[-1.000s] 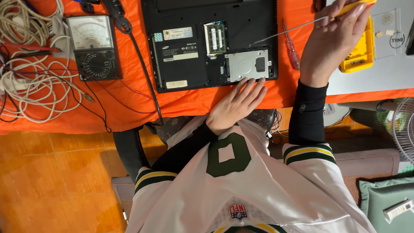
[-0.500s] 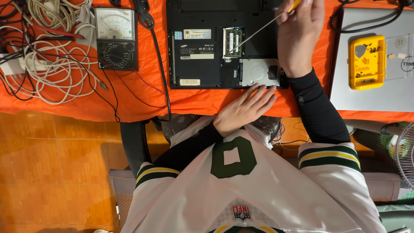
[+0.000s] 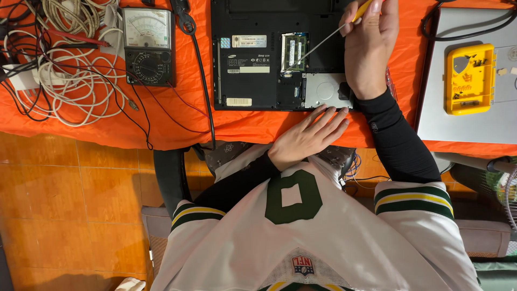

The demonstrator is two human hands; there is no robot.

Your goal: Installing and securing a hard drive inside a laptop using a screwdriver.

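Observation:
A black laptop (image 3: 253, 81) lies bottom-up on the orange cloth (image 3: 177, 118), its memory bay and silver drive bay uncovered. My right hand (image 3: 369, 51) grips a yellow-handled screwdriver (image 3: 328, 39); its thin shaft slants down-left and the tip rests at the green memory module (image 3: 293, 52). My left hand (image 3: 309, 134) lies flat at the table's near edge, fingers apart, fingertips touching the laptop's front edge below the drive bay (image 3: 326, 90). It holds nothing.
A black analog multimeter (image 3: 147, 46) with red and black leads sits left of the laptop, beside a tangle of white cables (image 3: 70, 70). At the right, a yellow parts box (image 3: 469, 78) rests on a silver laptop lid (image 3: 474, 121). A fan (image 3: 503, 188) stands at the lower right.
My right hand carried the screwdriver left from beside the yellow box to over the laptop, bringing the tip to the memory module. The view shifted right. My left hand stayed at the laptop's front edge.

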